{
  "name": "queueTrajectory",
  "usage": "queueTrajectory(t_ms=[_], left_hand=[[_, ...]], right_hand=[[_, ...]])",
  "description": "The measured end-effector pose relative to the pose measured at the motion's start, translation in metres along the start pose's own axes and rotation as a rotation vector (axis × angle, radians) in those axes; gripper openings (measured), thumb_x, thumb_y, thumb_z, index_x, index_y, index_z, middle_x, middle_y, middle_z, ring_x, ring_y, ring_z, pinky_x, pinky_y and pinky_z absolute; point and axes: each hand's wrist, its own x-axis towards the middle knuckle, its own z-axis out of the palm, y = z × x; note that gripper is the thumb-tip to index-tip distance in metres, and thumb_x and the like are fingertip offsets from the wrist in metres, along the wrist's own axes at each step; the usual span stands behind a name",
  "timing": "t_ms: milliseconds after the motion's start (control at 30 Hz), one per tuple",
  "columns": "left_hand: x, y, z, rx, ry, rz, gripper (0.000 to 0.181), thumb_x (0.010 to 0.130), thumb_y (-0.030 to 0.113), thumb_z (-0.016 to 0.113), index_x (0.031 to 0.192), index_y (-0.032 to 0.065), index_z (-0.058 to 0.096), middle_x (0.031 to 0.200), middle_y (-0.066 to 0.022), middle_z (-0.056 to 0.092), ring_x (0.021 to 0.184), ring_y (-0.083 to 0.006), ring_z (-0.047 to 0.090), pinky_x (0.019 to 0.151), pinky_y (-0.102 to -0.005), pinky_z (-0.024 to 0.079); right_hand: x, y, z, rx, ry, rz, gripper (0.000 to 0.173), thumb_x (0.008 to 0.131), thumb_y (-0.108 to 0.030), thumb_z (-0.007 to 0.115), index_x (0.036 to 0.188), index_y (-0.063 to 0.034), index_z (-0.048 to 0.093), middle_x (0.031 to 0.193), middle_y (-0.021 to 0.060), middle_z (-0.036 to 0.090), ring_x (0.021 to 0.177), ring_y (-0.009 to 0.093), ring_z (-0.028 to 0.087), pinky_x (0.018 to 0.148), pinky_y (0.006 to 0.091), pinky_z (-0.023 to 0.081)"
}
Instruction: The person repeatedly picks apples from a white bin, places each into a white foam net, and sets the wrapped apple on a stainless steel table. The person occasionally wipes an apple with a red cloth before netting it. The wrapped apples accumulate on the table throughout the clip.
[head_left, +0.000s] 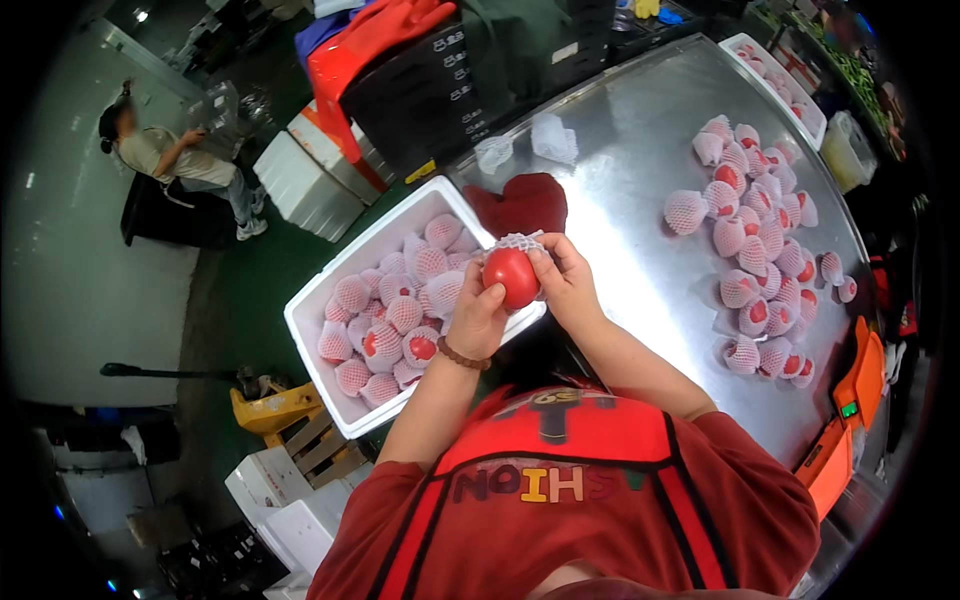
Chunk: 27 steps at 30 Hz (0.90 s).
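Observation:
A red tomato (511, 277) is between my two hands, with a white foam net sleeve (519, 241) bunched at its far side. My left hand (480, 315) grips the tomato from the left, thumb on its front. My right hand (564, 277) pinches the net and the tomato's right side. Below and to the left, a white foam box (319, 379) holds many net-wrapped tomatoes (405, 315). More wrapped tomatoes (757, 255) lie in a loose heap on the right part of the steel table (637, 150). A dark red cloth or glove (525, 202) lies just beyond my hands.
Empty foam nets (553, 139) lie on the table's far left part. An orange device (859, 375) stands at the right edge. Another foam box (780, 86) is beyond the table. A yellow pallet jack (274, 409) is on the left; a person (176, 154) is farther off.

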Motion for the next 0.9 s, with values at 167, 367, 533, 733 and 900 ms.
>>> queueTrajectory(t_ms=[167, 367, 533, 733, 900], left_hand=[[0.007, 0.001, -0.005, 0.446, -0.109, 0.049, 0.076, 0.075, 0.009, 0.075, 0.138, 0.0053, 0.034, 0.127, -0.0088, 0.047, 0.117, -0.0186, 0.05, 0.098, -0.0341, 0.045], [0.019, -0.009, -0.02, 0.36, -0.043, -0.06, 0.063, 0.077, 0.005, 0.072, 0.133, 0.0052, 0.042, 0.118, -0.0074, 0.054, 0.104, -0.0144, 0.056, 0.089, -0.0284, 0.049], [0.013, -0.025, -0.048, 0.674, 0.072, 0.184, 0.053, 0.081, 0.005, 0.069, 0.128, 0.0046, 0.045, 0.119, -0.0068, 0.053, 0.109, -0.0146, 0.054, 0.094, -0.0288, 0.046], [0.002, -0.033, -0.041, 0.235, 0.008, -0.184, 0.058, 0.086, 0.011, 0.064, 0.137, 0.0056, 0.037, 0.122, -0.0076, 0.051, 0.11, -0.0168, 0.052, 0.094, -0.031, 0.045], [0.013, -0.027, -0.096, 1.369, 0.248, 0.176, 0.05, 0.08, 0.021, 0.068, 0.126, 0.008, 0.052, 0.125, -0.016, 0.05, 0.11, -0.0304, 0.052, 0.093, -0.04, 0.044]], right_hand=[[0.015, -0.002, -0.016, -0.143, 0.1, 0.051, 0.017, 0.094, -0.018, 0.058, 0.09, -0.0019, 0.061, 0.076, -0.0005, 0.059, 0.071, 0.006, 0.053, 0.061, 0.0227, 0.045], [0.003, -0.018, -0.014, -0.899, -0.03, -0.732, 0.015, 0.078, -0.009, 0.071, 0.089, -0.0031, 0.063, 0.069, 0.0112, 0.06, 0.059, 0.023, 0.058, 0.056, 0.0304, 0.047], [-0.015, -0.019, -0.012, -1.038, -0.268, -0.659, 0.034, 0.069, -0.012, 0.078, 0.099, -0.0065, 0.064, 0.091, 0.0123, 0.061, 0.083, 0.028, 0.06, 0.067, 0.0367, 0.049], [-0.009, 0.02, -0.027, -0.892, -0.402, -0.487, 0.067, 0.058, -0.011, 0.08, 0.12, -0.0073, 0.054, 0.125, 0.0194, 0.051, 0.114, 0.039, 0.052, 0.093, 0.0432, 0.047], [0.007, 0.049, -0.113, -1.187, -0.172, -0.304, 0.06, 0.064, -0.011, 0.07, 0.121, -0.0079, 0.054, 0.126, 0.0195, 0.051, 0.113, 0.038, 0.053, 0.093, 0.0422, 0.047]])
